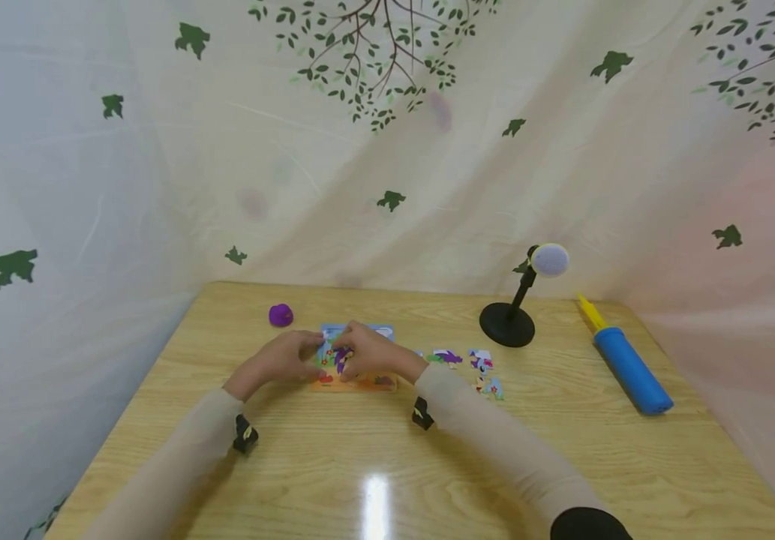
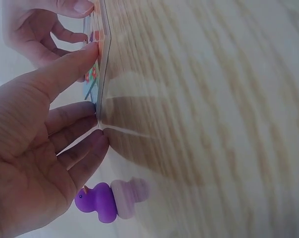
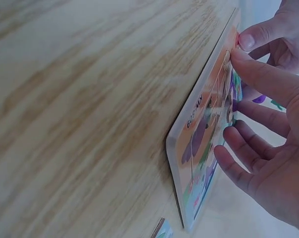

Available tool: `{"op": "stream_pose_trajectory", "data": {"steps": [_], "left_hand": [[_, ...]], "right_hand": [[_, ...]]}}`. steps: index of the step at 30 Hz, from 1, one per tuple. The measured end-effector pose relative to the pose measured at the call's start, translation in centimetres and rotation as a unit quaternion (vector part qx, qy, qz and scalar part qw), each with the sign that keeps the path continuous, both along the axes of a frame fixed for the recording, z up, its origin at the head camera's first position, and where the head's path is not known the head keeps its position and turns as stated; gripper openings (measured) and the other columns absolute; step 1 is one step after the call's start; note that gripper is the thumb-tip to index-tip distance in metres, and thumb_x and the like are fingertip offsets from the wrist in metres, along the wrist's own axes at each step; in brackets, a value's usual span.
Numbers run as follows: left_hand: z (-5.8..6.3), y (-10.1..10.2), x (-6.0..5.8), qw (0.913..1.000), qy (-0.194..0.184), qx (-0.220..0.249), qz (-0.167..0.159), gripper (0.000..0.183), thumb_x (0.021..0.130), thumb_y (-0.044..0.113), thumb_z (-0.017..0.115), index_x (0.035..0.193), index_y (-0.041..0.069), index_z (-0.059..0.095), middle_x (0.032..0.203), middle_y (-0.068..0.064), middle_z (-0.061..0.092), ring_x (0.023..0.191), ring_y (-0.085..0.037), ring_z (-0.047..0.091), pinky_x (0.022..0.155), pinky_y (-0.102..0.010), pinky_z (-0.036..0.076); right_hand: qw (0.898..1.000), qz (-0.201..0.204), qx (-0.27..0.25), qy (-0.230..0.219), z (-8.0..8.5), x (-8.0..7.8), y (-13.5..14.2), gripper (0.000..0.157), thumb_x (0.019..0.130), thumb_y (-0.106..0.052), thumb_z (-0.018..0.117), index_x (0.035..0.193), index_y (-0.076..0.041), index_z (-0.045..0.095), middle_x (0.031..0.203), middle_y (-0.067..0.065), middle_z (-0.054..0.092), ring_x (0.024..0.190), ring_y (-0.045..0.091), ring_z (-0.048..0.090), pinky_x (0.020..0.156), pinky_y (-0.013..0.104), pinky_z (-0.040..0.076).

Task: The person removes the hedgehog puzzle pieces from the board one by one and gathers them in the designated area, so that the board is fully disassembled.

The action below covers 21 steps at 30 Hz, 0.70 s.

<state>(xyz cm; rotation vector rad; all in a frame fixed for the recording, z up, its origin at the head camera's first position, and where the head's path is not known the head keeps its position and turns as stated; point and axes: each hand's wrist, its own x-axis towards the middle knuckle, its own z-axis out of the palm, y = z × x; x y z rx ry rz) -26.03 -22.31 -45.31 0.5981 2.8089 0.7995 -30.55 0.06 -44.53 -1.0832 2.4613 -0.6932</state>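
A jigsaw puzzle board (image 1: 360, 385) with a blue top and orange bottom lies flat on the table, bearing colourful pony-like pictures. At its left edge is my left hand (image 1: 283, 356); in the left wrist view its thumb (image 2: 85, 57) touches the board's rim and its fingers reach the far corner. My right hand (image 1: 376, 352) arches over the board's middle. Thumb and fingertips there touch the picture surface, spread apart, as the right wrist view shows. Whether a loose piece lies under them is hidden. Several loose puzzle pieces (image 1: 481, 360) lie right of the board.
A small purple toy duck (image 2: 97, 201) stands left of the board, near the left hand. Behind to the right is a black stand (image 1: 507, 325) with a round, pale head. A blue hand pump (image 1: 632, 371) with a yellow end lies at the right side.
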Motion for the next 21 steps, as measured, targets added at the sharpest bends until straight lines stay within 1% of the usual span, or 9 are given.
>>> {"op": "stream_pose_trajectory", "data": {"steps": [5, 9, 12, 14, 21], "left_hand": [[0.15, -0.01, 0.1, 1.0, -0.005, -0.004, 0.004, 0.073, 0.086, 0.029, 0.082, 0.143, -0.006, 0.053, 0.149, -0.025, 0.052, 0.141, -0.045, 0.046, 0.121, -0.058, 0.034], [0.17, 0.05, 0.31, 1.0, -0.007, 0.003, 0.001, 0.071, 0.085, 0.027, 0.082, 0.141, -0.006, 0.054, 0.148, -0.025, 0.053, 0.14, -0.046, 0.047, 0.119, -0.059, 0.035], [0.15, 0.2, 0.52, 0.9999, -0.013, 0.004, 0.007, 0.072, 0.085, 0.028, 0.083, 0.141, -0.006, 0.055, 0.148, -0.024, 0.054, 0.14, -0.046, 0.047, 0.119, -0.059, 0.036], [0.17, 0.35, 0.68, 0.9998, -0.013, 0.001, 0.012, 0.073, 0.085, 0.03, 0.083, 0.141, -0.005, 0.055, 0.148, -0.024, 0.054, 0.14, -0.045, 0.048, 0.119, -0.058, 0.037], [0.13, 0.66, 0.83, 0.9997, 0.016, -0.013, 0.01, 0.074, 0.083, 0.032, 0.084, 0.138, -0.009, 0.056, 0.142, -0.027, 0.058, 0.134, -0.046, 0.053, 0.115, -0.057, 0.042]], "right_hand": [[1.0, 0.003, -0.01, 0.012, 0.23, 0.14, -0.26, 0.066, 0.079, -0.018, 0.088, 0.138, -0.004, 0.062, 0.117, 0.005, 0.051, 0.099, 0.015, 0.055, 0.08, 0.019, 0.052], [1.0, 0.006, -0.019, 0.022, 0.2, 0.35, -0.38, 0.055, 0.083, -0.012, 0.084, 0.133, -0.002, 0.065, 0.114, 0.007, 0.052, 0.1, 0.017, 0.057, 0.078, 0.017, 0.052], [0.999, 0.009, -0.022, 0.028, 0.25, 0.51, -0.39, 0.045, 0.087, -0.008, 0.08, 0.129, 0.0, 0.068, 0.111, 0.007, 0.053, 0.101, 0.017, 0.057, 0.079, 0.016, 0.052], [0.999, 0.012, -0.022, 0.03, 0.43, 0.59, -0.39, 0.041, 0.088, -0.006, 0.079, 0.127, 0.001, 0.069, 0.111, 0.008, 0.053, 0.102, 0.017, 0.057, 0.08, 0.017, 0.053], [0.999, 0.013, -0.015, 0.037, 0.64, 0.51, -0.58, 0.04, 0.086, -0.004, 0.079, 0.125, 0.001, 0.07, 0.113, 0.012, 0.054, 0.101, 0.019, 0.057, 0.08, 0.02, 0.055]]}}
